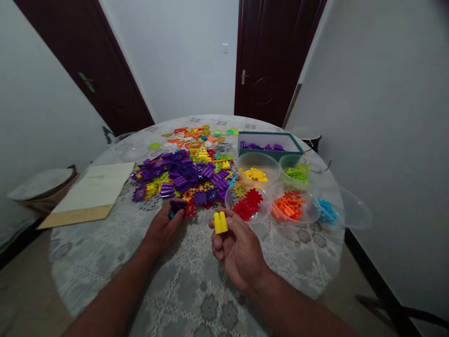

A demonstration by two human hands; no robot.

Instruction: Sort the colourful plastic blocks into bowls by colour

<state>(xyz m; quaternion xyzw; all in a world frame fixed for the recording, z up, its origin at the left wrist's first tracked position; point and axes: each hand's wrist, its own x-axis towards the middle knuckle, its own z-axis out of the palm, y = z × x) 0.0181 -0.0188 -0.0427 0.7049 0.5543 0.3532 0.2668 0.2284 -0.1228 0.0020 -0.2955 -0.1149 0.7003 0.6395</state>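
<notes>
Head view: the yellow piece (220, 223) is gripped at the fingertips of the right hand (224, 229), above the desk (182, 285), near the clear bowl (265, 213). It looks like light, stiff, smooth plastic, unlikely to break, best pinched by its sides. The left hand (174, 216) grips a purple piece (178, 204) beside the mixed heap (182, 168).

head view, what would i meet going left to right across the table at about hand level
Flat cream-and-tan paper → bare left hand → yellow ridged plastic block → red jigsaw-edged plastic pieces → orange plastic pieces → bright blue plastic pieces
</notes>
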